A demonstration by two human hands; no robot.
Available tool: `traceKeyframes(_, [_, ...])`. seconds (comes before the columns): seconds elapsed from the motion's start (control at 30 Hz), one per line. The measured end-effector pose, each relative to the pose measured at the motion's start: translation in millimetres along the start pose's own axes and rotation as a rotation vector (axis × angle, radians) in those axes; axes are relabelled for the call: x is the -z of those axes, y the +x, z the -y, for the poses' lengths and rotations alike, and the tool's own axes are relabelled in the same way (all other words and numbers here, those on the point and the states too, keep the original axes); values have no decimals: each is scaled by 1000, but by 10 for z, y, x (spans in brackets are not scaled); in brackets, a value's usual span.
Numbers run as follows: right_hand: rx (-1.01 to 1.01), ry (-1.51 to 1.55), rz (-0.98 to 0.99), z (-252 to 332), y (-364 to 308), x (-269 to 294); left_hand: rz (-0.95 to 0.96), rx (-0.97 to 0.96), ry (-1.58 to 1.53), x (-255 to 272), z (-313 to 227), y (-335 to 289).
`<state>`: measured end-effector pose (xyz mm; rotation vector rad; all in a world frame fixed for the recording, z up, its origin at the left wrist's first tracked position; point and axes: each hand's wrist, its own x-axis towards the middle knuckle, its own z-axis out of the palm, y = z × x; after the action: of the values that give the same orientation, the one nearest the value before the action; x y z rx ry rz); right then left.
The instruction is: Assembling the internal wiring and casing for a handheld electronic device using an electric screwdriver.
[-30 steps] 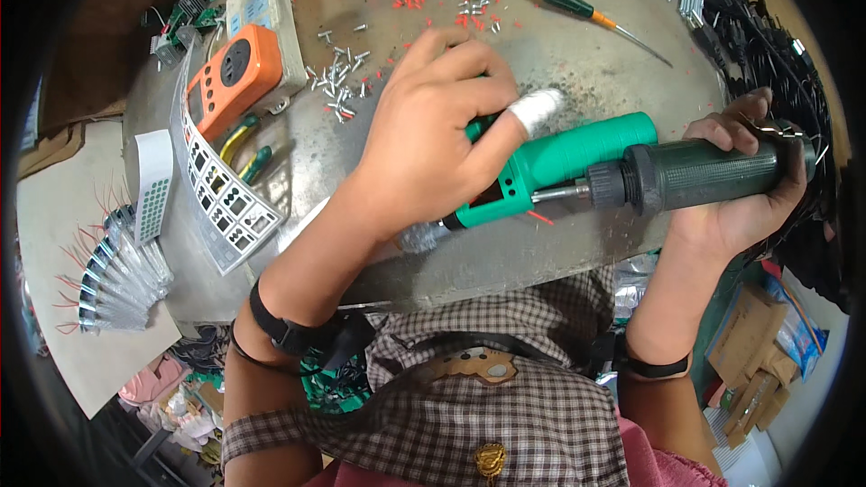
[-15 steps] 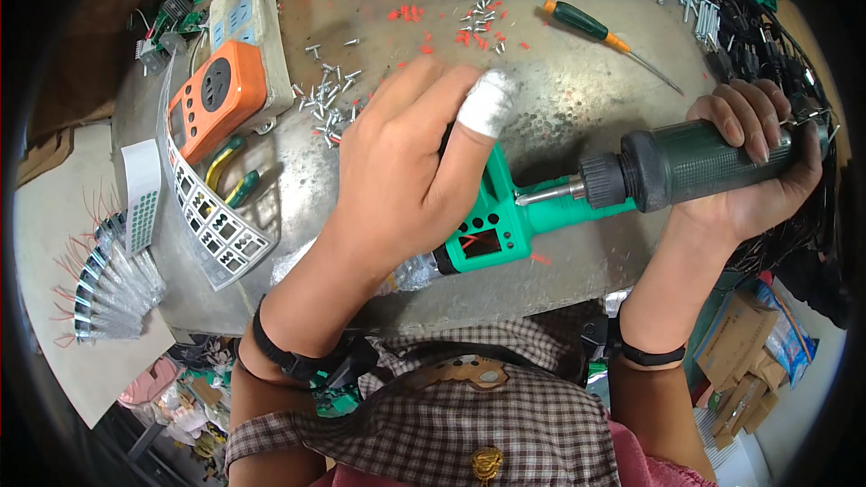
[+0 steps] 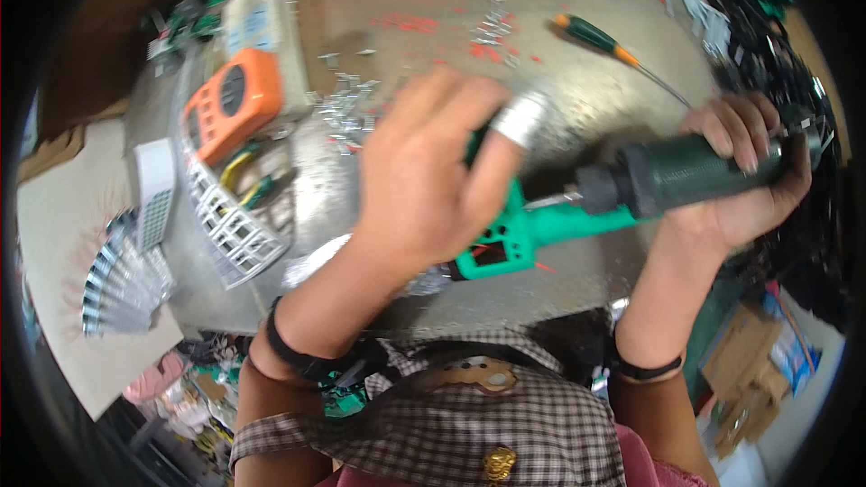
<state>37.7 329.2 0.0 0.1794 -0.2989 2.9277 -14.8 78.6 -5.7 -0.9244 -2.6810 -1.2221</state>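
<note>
At lower centre is a checked apron (image 3: 532, 424). Mid-frame, the left hand (image 3: 433, 176) curls over a green housing (image 3: 544, 231), which shows below and right of that hand. At right, the right hand (image 3: 735, 215) grips a dark electric driver (image 3: 695, 171), its bit (image 3: 550, 202) pointing left at the housing; blur hides whether they touch. Farther off, screws (image 3: 345, 113) lie upper left of centre, a screwdriver (image 3: 595, 39) upper right.

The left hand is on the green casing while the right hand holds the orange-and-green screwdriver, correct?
Not quite: the head view shows the right hand holding a dark green power driver, while the left hand is on the green casing.
</note>
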Motion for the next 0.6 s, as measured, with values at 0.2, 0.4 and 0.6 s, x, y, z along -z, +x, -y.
traceKeyframes(0.2, [42,-76,-30,213,-49,117,-132,17,-17,-60,-40,-55])
traceKeyframes(0.4, [140,-138,42,234,-12,307,-157,15,-16,-85,-11,-102])
traceKeyframes(0.6, [92,-1184,-468,582,-187,-490,-464,-162,303,927,377,-300])
